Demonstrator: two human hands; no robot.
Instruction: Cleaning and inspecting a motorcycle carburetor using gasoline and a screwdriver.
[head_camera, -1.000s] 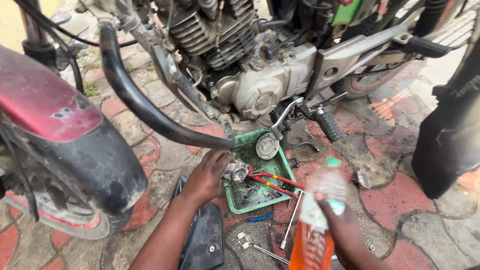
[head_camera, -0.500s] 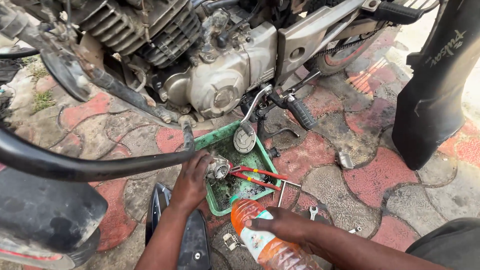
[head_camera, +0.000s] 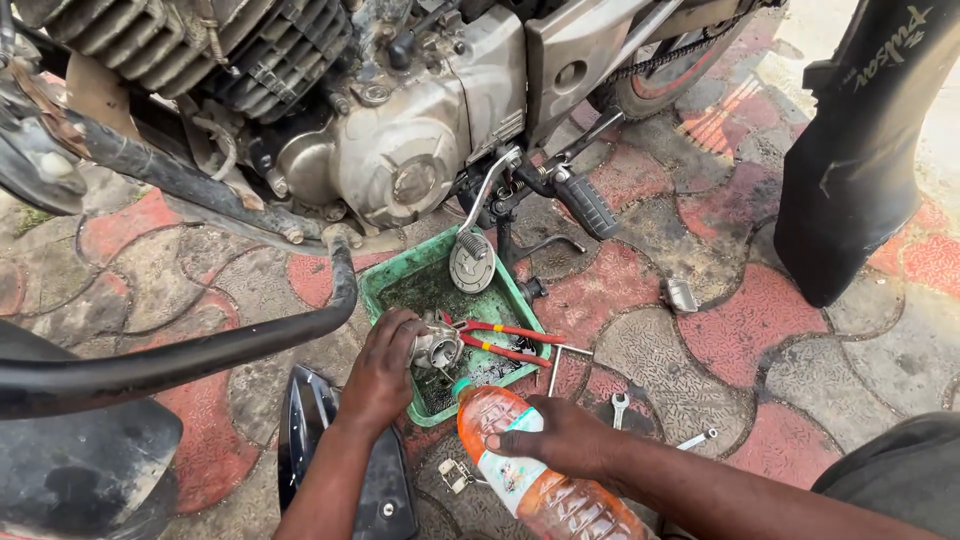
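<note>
From the head camera, the left hand (head_camera: 385, 372) pinches a small metal engine part (head_camera: 437, 348) over the green tray (head_camera: 385, 290). At four o'clock, the right hand (head_camera: 560, 437) wraps an orange bottle (head_camera: 520, 468), neck tilted trayward beside red-handled pliers (head_camera: 505, 342).

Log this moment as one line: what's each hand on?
left hand: holds metal part over green tray | right hand: grips orange bottle, neck toward part | red-handled pliers in tray

We see a tilted orange bottle (head_camera: 545, 480) with a white-and-green label (head_camera: 503, 468), beside the green tray (head_camera: 385, 290).
</note>
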